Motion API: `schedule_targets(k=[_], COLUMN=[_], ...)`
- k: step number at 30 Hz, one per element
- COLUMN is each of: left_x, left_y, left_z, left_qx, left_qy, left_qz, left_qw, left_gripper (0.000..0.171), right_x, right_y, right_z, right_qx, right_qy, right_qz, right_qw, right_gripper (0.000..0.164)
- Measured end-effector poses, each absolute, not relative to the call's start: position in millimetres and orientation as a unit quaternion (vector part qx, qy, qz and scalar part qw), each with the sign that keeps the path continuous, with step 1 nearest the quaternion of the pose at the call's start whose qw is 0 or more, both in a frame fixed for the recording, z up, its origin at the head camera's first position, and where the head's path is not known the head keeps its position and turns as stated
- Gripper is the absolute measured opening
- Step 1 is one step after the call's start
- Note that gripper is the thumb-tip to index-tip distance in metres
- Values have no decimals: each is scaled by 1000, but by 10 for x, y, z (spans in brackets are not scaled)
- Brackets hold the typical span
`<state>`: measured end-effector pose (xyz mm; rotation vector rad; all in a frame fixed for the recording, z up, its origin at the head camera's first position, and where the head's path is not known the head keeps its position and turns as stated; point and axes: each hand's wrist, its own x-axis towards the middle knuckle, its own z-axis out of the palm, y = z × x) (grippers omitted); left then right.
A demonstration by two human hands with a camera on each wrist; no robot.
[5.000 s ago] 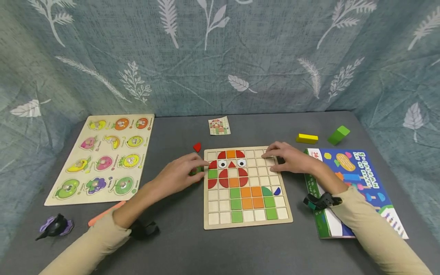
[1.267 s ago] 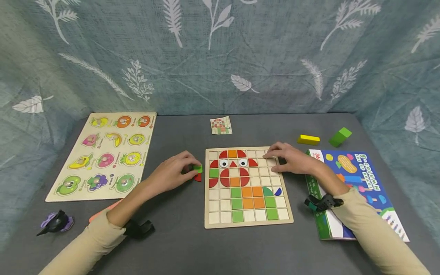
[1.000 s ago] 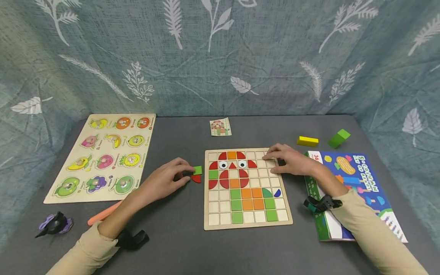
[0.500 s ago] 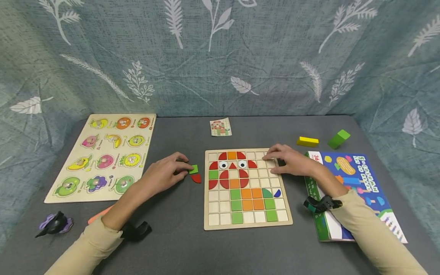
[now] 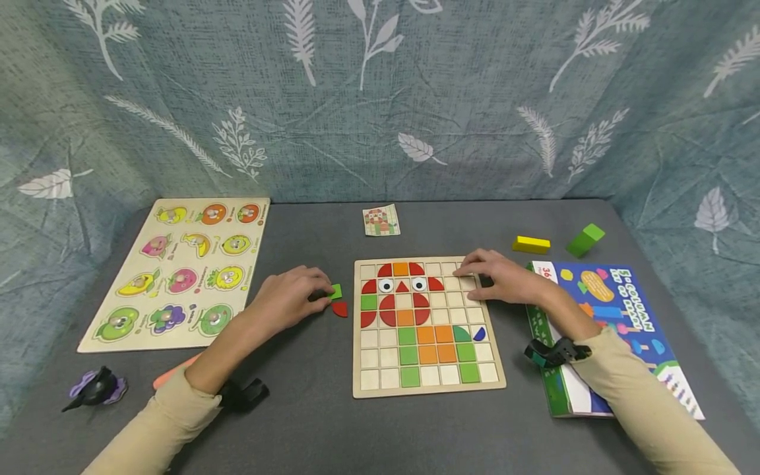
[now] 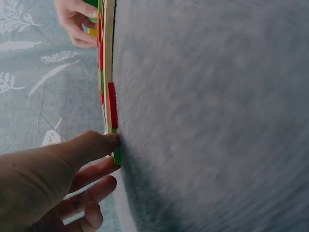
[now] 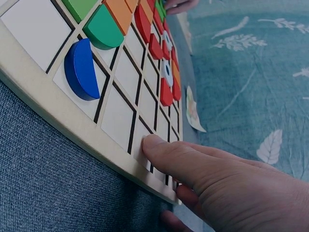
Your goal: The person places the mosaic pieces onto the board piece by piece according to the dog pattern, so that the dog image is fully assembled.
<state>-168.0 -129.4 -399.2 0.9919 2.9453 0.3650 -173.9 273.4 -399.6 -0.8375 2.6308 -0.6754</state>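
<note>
In the left wrist view my left hand pinches a green square tile between thumb and index finger, low over the table. Beside that tile lies a red quarter-circle tile, left of the wooden grid board. On the board, red, orange and green tiles with two eye pieces form a picture. A teal quarter-circle and a blue half-moon piece sit toward its right side. My right hand rests at the board's upper right, its thumb on the grid; its other fingertips are partly hidden in the right wrist view.
A small picture card lies behind the board. Fruit puzzle board and black-and-purple object are at left, with an orange stick. Yellow block, green block and a blue box stand at right.
Since five seconds ago, the loose red piece above the board's left has gone, and a red quarter-circle sits right of the right eye. My left hand has drawn leftward; the right stays put.
</note>
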Motion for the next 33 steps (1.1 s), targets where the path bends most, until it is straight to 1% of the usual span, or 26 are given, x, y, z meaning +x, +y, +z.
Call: schedule_targets(k=[3, 6, 10, 14, 18, 23, 33], left_x=[-1704, -1700, -1650, -1639, -1673, -1722, -1747], left_y=[-1234, -1071, -666, -218, 87, 244, 324], left_z=[-3950, -3873, -3780, -3736, -3736, -3774, -3828], left_qx=[324, 344, 407, 478, 508, 499, 502], left_qy=[937, 927, 901, 870, 857, 862, 857], left_qz=[128, 147, 150, 120, 83, 70, 91], left_qw=[-9, -9, 3, 19, 39, 55, 67], left_gripper=[17, 17, 17, 14, 15, 15, 14], right_x=[-1739, -1733, -1726, -1728, -1742, -1760, -1759], right_y=[2749, 2767, 2781, 2776, 2757, 2743, 2742], right_z=[-3995, -3990, -3988, -3993, -4003, -3999, -3971], right_qx=[-291, -291, -291, -292, -295, -296, -296], right_qy=[915, 915, 914, 913, 911, 912, 913], right_qz=[-235, -237, -238, -240, -243, -238, -234], right_qw=[150, 151, 152, 152, 153, 156, 153], right_gripper=[42, 42, 42, 42, 42, 41, 42])
